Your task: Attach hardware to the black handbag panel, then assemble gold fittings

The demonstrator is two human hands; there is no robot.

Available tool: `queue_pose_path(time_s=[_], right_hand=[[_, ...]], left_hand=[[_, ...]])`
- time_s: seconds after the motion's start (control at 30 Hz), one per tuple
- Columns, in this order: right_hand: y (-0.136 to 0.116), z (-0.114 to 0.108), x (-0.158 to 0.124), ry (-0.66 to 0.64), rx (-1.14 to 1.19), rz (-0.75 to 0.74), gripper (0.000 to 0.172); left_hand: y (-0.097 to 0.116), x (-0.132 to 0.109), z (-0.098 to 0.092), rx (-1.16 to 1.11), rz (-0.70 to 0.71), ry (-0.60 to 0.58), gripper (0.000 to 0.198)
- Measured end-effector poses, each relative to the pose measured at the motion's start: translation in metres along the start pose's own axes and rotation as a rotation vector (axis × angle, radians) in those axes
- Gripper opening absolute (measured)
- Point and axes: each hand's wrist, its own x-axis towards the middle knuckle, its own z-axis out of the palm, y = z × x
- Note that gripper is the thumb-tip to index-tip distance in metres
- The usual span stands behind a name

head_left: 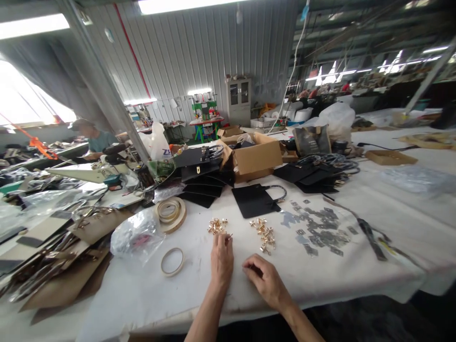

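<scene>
My left hand (222,259) is closed in a pinch at the near edge of a small pile of gold-coloured metal fittings (215,225). A bit of one small fitting (231,235) seems to show at its fingertips. To the right, my right hand (264,279) rests low over the white table cover, thumb and fingers curled together; whatever they may hold is hidden. A second group of gold-coloured fittings (264,232) lies just beyond it. Many thin grey square metal plates (322,225) are scattered farther right. Behind the fittings lies a flat black bag panel (254,200) with a looped handle.
Tape rolls (172,261) and a clear plastic bag (135,237) lie on the left. Brown bag pieces (71,266) are heaped at far left. An open cardboard box (258,156) stands behind, between stacks of black bag parts (309,175). Another person (98,140) sits at the back left.
</scene>
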Motion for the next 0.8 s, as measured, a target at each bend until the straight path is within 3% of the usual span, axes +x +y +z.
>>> queue_pose_path(time_s=[0.17,0.37,0.8], right_hand=[[0.01,0.001,0.015,0.111,0.316,0.189,0.026],[0.018,0.026,0.043,0.241,0.784,0.283,0.028],[0.025,0.033,0.044,0.204,0.859,0.346,0.025]], left_hand=[[0.008,-0.024,-0.011,-0.177,0.018,0.004,0.013],[0.004,-0.025,-0.013,-0.262,-0.004,-0.004,0.016],[0.005,-0.026,-0.017,-0.353,0.012,0.009,0.017]])
